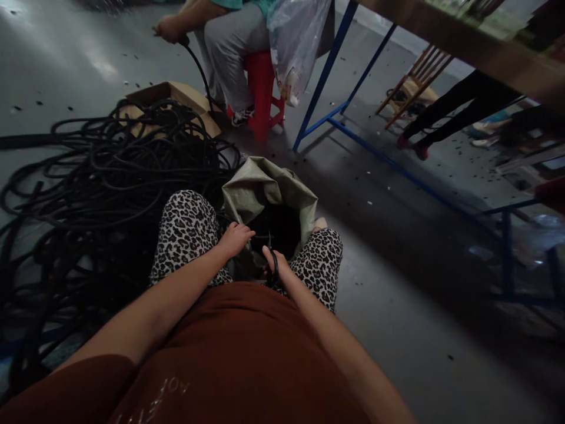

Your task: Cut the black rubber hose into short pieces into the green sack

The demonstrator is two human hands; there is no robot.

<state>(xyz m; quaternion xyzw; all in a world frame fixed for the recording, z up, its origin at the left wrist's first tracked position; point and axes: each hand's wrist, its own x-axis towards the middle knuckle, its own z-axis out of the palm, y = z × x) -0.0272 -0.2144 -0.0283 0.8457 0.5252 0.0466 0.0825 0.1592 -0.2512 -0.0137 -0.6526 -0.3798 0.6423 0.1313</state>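
My left hand is closed over the near left rim of an open olive-green sack, its fingers pinched on a black cord. Only a short dark end of that cord shows past the fingertips. In my right hand is a pair of black-handled scissors, blades pointing up over the sack mouth, a little right of my left fingers. Between my knees, the sack holds dark contents too shadowed to make out. A large tangle of black cord lies on the floor to the left.
A cardboard box stands under the cord pile. Ahead, a person sits on a red stool, holding a cord. A blue-framed table is at right, with another person's legs beyond. Dark scraps dot the floor.
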